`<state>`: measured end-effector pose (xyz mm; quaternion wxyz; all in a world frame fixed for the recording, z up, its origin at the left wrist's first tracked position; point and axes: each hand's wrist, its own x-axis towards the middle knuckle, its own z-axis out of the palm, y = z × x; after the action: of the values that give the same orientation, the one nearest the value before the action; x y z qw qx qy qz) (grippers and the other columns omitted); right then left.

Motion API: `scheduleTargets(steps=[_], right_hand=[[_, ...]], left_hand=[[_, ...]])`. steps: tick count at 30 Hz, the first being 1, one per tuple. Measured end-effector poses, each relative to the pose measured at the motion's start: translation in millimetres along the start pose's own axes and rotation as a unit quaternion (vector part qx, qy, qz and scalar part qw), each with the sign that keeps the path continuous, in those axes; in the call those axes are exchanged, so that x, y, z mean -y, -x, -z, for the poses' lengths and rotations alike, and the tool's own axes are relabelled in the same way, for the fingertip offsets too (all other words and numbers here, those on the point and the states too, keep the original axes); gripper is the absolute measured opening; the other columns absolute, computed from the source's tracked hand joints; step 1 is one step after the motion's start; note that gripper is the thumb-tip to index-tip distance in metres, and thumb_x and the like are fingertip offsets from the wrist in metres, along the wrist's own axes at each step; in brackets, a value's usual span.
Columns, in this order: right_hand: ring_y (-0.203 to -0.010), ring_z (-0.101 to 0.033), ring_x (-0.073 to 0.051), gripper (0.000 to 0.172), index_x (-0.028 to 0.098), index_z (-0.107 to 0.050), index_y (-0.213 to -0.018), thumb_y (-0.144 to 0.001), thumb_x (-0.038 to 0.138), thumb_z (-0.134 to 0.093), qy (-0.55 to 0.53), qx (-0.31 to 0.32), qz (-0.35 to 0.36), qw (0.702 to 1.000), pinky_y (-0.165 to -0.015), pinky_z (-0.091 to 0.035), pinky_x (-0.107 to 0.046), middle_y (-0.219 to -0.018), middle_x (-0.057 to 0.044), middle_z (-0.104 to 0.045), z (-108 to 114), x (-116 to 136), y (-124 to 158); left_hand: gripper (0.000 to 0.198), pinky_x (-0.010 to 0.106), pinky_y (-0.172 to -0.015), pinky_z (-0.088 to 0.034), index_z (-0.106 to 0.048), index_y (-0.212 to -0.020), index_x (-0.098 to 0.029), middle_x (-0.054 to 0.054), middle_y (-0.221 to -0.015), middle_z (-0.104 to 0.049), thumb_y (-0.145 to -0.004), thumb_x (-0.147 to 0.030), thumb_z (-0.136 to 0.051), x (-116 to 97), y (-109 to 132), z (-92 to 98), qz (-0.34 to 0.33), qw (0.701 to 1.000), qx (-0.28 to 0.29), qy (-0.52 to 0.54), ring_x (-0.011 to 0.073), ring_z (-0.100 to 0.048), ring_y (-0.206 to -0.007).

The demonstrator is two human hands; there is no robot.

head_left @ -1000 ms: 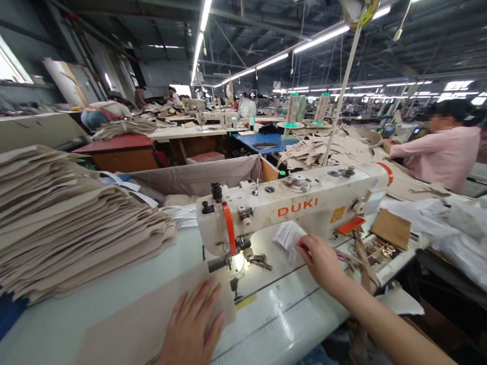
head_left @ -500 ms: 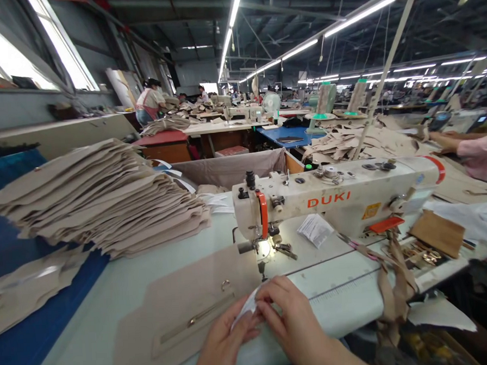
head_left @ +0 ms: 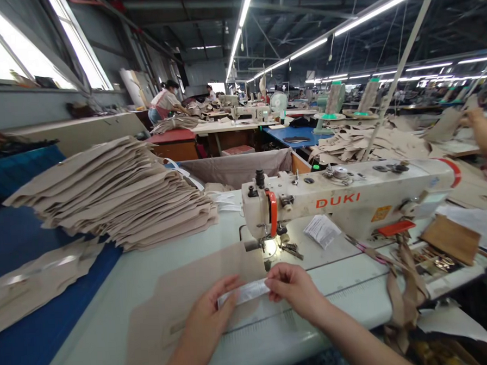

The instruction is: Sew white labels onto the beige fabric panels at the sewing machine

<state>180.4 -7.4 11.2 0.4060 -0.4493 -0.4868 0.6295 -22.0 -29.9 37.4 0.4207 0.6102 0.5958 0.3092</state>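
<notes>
A narrow white strip (head_left: 249, 293), slightly shiny, is stretched between my two hands. Its left end is pinched by my left hand (head_left: 213, 309), its right end by the fingertips of my right hand (head_left: 292, 286). Below and behind the strip, a beige fabric panel (head_left: 152, 312) lies flat on the pale green sewing table; my left hand and forearm cover much of its stitched slot. Just beyond my hands stands a sewing machine (head_left: 334, 199) marked DUKI, its lamp lighting the needle area near the panel's far right corner.
Stacked beige panels (head_left: 121, 194) rise at the left. A white printed packet (head_left: 321, 230) lies beneath the machine arm. Scissors (head_left: 367, 250), hanging fabric strips (head_left: 400, 288) and a tray of metal hardware (head_left: 441, 262) are at the right. Another person's arm (head_left: 483, 132) shows at the far right.
My hands have moved apart, and the white strip, earlier bunched and tilted between them, is now drawn out nearly level. The view has shifted a little to the left.
</notes>
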Motion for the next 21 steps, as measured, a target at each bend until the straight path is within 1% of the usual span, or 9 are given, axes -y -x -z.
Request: scheduleTargets(steps=[1, 2, 4, 6, 8, 13, 16, 18, 21], right_hand=[[-0.052, -0.055, -0.012, 0.039, 0.018, -0.058, -0.072, -0.063, 0.052, -0.074, -0.005, 0.0, -0.009, 1.0, -0.054, -0.043, -0.025, -0.055, 0.003, -0.057, 0.0, -0.6, -2.8], [-0.052, -0.056, -0.012, 0.041, 0.018, -0.058, -0.072, -0.061, 0.054, -0.074, -0.01, 0.001, -0.017, 1.0, -0.054, -0.044, -0.025, -0.056, 0.004, -0.058, -0.1, -1.1, -5.3], [-0.053, -0.057, -0.012, 0.044, 0.017, -0.058, -0.073, -0.061, 0.056, -0.074, -0.011, 0.007, -0.027, 1.0, -0.054, -0.045, -0.025, -0.057, 0.003, -0.059, -0.8, -1.5, -8.9], [-0.054, -0.058, -0.012, 0.043, 0.016, -0.059, -0.074, -0.063, 0.056, -0.071, 0.004, 0.012, -0.027, 1.0, -0.055, -0.046, -0.025, -0.059, 0.001, -0.061, -2.0, -1.6, -11.2], [-0.054, -0.058, -0.012, 0.04, 0.016, -0.059, -0.075, -0.067, 0.054, -0.068, 0.025, 0.011, -0.023, 0.999, -0.055, -0.046, -0.024, -0.062, 0.0, -0.062, -3.4, -1.8, -13.5], [-0.054, -0.057, -0.013, 0.021, 0.016, -0.059, -0.073, -0.077, 0.037, -0.061, 0.076, -0.016, 0.0, 0.997, -0.055, -0.047, -0.026, -0.062, 0.0, -0.062, -1.8, -0.6, -21.0], [-0.066, -0.059, -0.016, 0.008, 0.015, -0.061, -0.078, -0.079, 0.021, -0.056, 0.137, -0.066, 0.05, 0.987, -0.067, -0.049, -0.031, -0.071, -0.003, -0.064, 3.0, 2.5, -16.4], [-0.085, -0.059, -0.02, 0.013, 0.015, -0.064, -0.089, -0.081, 0.013, -0.054, 0.256, -0.077, 0.149, 0.952, -0.081, -0.048, -0.035, -0.087, -0.007, -0.066, 5.9, 2.9, -5.8], [-0.11, -0.053, -0.021, 0.023, 0.016, -0.063, -0.106, -0.086, 0.011, -0.053, 0.442, -0.003, 0.281, 0.852, -0.099, -0.041, -0.036, -0.113, -0.01, -0.063, 8.4, -3.1, 16.0]], left_hand=[[0.045, 0.041, -0.091, -0.051, -0.062, -0.115, -0.018, 0.011, -0.114, -0.07, -0.081, -0.046, -0.053, 1.7, 0.2, -0.6, -0.094, 0.99, -0.06, -0.084, 0.0257, -0.065, -0.103], [0.039, 0.041, -0.097, -0.047, -0.062, -0.118, -0.021, 0.009, -0.12, -0.067, -0.085, -0.039, -0.052, 3.0, 0.7, -2.3, -0.196, 0.96, -0.11, -0.168, 0.0244, -0.062, -0.11], [0.031, 0.041, -0.108, -0.036, -0.063, -0.117, -0.023, 0.006, -0.124, -0.065, -0.089, -0.029, -0.05, 4.3, 1.4, -9.0, -0.368, 0.865, -0.16, -0.301, 0.0228, -0.056, -0.118], [0.028, 0.04, -0.111, -0.028, -0.066, -0.111, -0.022, 0.005, -0.116, -0.068, -0.094, -0.022, -0.044, 4.0, -0.9, -17.1, -0.462, 0.789, -0.167, -0.369, 0.0211, -0.056, -0.115], [0.034, 0.039, -0.109, -0.029, -0.067, -0.103, -0.019, 0.005, -0.103, -0.071, -0.097, -0.018, -0.034, 3.2, -7.2, -22.9, -0.492, 0.757, -0.168, -0.395, 0.0196, -0.059, -0.106], [0.038, 0.035, -0.09, -0.046, -0.067, -0.092, -0.015, 0.007, -0.086, -0.07, -0.096, -0.014, -0.029, 4.0, -31.3, -22.6, -0.518, 0.738, -0.137, -0.409, 0.0186, -0.06, -0.087], [0.035, 0.033, -0.081, -0.051, -0.067, -0.09, -0.014, 0.007, -0.085, -0.069, -0.094, -0.011, -0.032, 7.6, -42.1, -21.7, -0.499, 0.746, -0.123, -0.422, 0.0191, -0.061, -0.084], [0.033, 0.033, -0.079, -0.052, -0.066, -0.089, -0.014, 0.006, -0.084, -0.069, -0.093, -0.008, -0.034, 10.8, -46.7, -23.0, -0.478, 0.757, -0.125, -0.428, 0.0189, -0.062, -0.082], [0.032, 0.032, -0.079, -0.052, -0.066, -0.087, -0.014, 0.005, -0.084, -0.069, -0.091, -0.004, -0.036, 13.9, -50.0, -25.5, -0.461, 0.763, -0.116, -0.437, 0.0184, -0.062, -0.082]])
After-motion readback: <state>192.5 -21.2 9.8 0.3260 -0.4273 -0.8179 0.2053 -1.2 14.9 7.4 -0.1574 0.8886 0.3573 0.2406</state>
